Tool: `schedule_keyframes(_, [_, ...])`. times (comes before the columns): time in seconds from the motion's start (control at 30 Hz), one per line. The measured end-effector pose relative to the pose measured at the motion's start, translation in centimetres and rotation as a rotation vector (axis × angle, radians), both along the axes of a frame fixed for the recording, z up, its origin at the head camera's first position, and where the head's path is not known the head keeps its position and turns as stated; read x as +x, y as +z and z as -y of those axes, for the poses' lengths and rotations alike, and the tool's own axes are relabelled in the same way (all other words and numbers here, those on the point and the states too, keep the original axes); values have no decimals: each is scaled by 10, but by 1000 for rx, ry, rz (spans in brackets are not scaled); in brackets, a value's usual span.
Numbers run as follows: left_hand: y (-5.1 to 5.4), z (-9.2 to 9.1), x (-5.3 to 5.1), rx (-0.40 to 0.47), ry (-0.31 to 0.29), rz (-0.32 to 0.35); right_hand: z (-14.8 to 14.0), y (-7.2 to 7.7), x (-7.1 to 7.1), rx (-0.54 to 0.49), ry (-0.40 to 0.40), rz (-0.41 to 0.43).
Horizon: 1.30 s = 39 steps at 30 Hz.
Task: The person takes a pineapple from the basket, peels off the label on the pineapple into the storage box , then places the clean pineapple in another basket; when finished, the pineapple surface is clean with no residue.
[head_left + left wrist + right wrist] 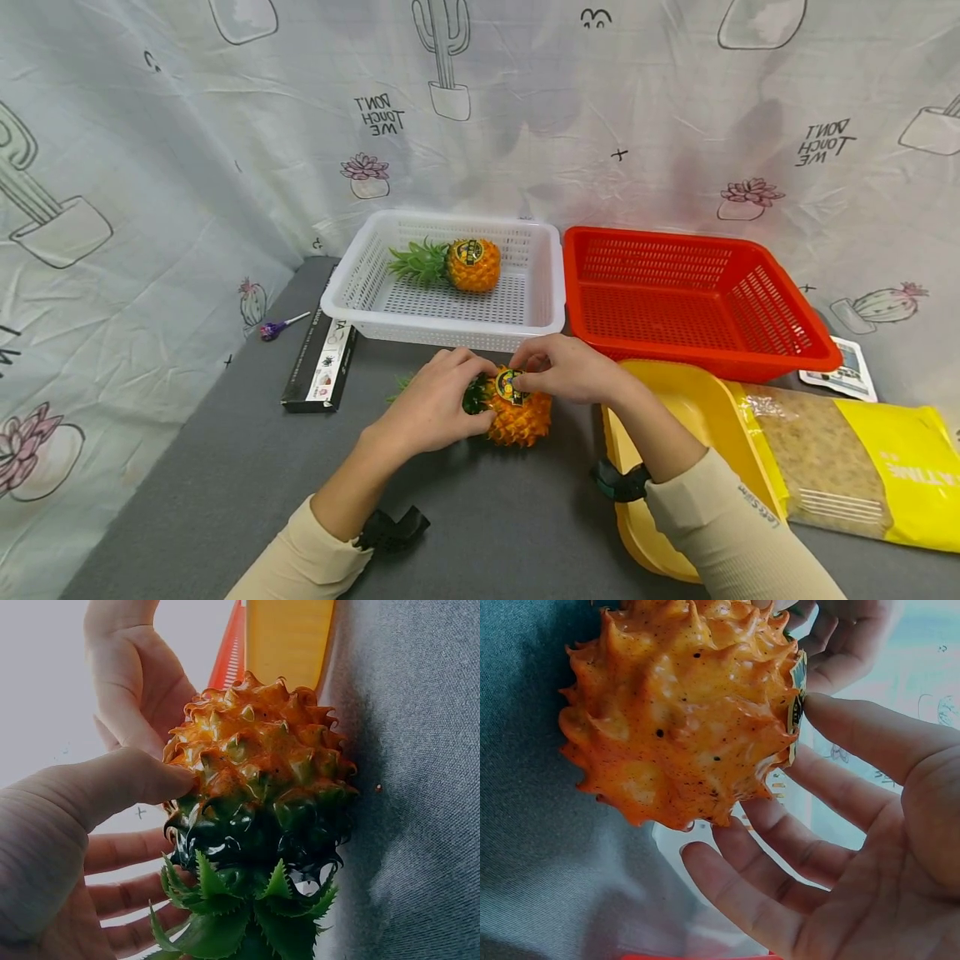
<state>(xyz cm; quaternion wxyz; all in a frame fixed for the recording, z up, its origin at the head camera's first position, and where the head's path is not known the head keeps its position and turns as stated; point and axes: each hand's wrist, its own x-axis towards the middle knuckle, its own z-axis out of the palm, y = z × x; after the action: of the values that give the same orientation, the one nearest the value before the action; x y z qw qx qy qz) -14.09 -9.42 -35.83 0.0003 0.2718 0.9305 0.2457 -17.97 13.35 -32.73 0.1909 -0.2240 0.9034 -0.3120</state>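
A small pineapple [521, 421] with a spiky orange body lies on the grey table, its green crown to the left. My left hand [435, 404] grips it near the crown, thumb on the near side and fingers behind, as the left wrist view shows beside the green leaves [225, 922]. My right hand [566, 367] touches the round black-and-yellow sticker [510, 386] with its thumb. In the right wrist view the sticker [796, 709] is seen edge-on at that thumb [855, 727]; the other fingers extend loosely beside the fruit, and some fingertips are hidden.
Behind the hands stands a white basket [450, 329] holding another stickered pineapple [474, 265]. A red basket [750, 362] is to its right. A yellow tray [678, 392] lies under the right forearm, beside a yellow bag [840, 458]. Left are a black box [318, 367] and a lollipop [273, 330].
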Motion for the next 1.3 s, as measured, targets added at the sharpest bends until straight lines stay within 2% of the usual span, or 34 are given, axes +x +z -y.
schedule_keyframes(0.23, [0, 0, 1, -2, -9, 2, 1, 4, -3, 19, 9, 50])
schedule_keyframes(0.53, [1, -1, 0, 1, -23, -11, 5, 7, -4, -3, -42, 56])
schedule_keyframes(0.87, [0, 1, -1, 3, -30, -12, 7, 9, -2, 60, -43, 58])
schedule_keyframes(1.3, [1, -1, 0, -14, -19, -10, 8, 8, -3, -3, -50, 50])
